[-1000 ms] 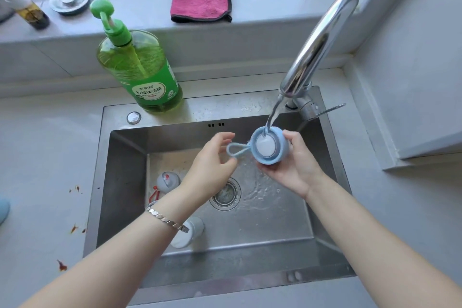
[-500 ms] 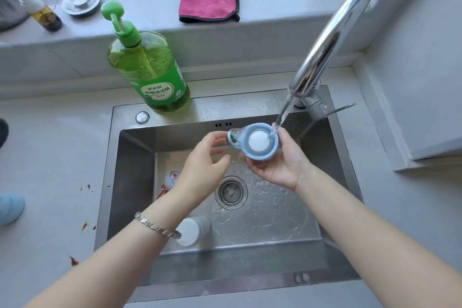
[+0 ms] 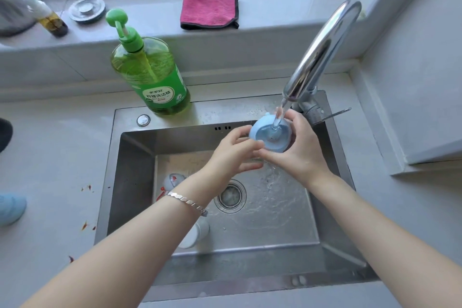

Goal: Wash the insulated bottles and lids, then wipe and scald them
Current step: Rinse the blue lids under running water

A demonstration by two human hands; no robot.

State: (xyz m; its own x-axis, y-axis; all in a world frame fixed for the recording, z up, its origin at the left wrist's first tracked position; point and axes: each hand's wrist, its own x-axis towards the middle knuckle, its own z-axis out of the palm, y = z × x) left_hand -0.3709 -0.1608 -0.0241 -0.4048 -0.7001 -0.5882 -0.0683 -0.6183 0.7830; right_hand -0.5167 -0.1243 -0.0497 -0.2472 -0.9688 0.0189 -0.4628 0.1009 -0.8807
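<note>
You have the blue lid (image 3: 271, 134) up under the faucet (image 3: 322, 50), and the stream of water (image 3: 278, 117) lands on its upturned face. Your right hand (image 3: 300, 147) cups the lid from the far side and below, fingers wrapped around its rim, so it is grasping the lid. Your left hand (image 3: 235, 154) meets it from the near left, thumb and fingertips pinched on the lid's edge; it also grips the lid. A silver bracelet (image 3: 187, 202) sits on your left wrist.

Below the grip, water spreads over the floor of the steel sink (image 3: 332, 252) around the drain (image 3: 231, 196). Down and to the left of your hands, partly hidden by your left forearm, a white lid with red marks (image 3: 171, 180) lies on the sink floor, and nearer to you a white bottle (image 3: 197, 232) lies on its side under the same arm.

Beyond the grip to the left, a green dish soap pump bottle (image 3: 150, 75) stands on the sink's back rim. Further back on the sill lie a pink cloth (image 3: 208, 10), a metal sink strainer (image 3: 87, 9) and a small amber bottle (image 3: 50, 19).
</note>
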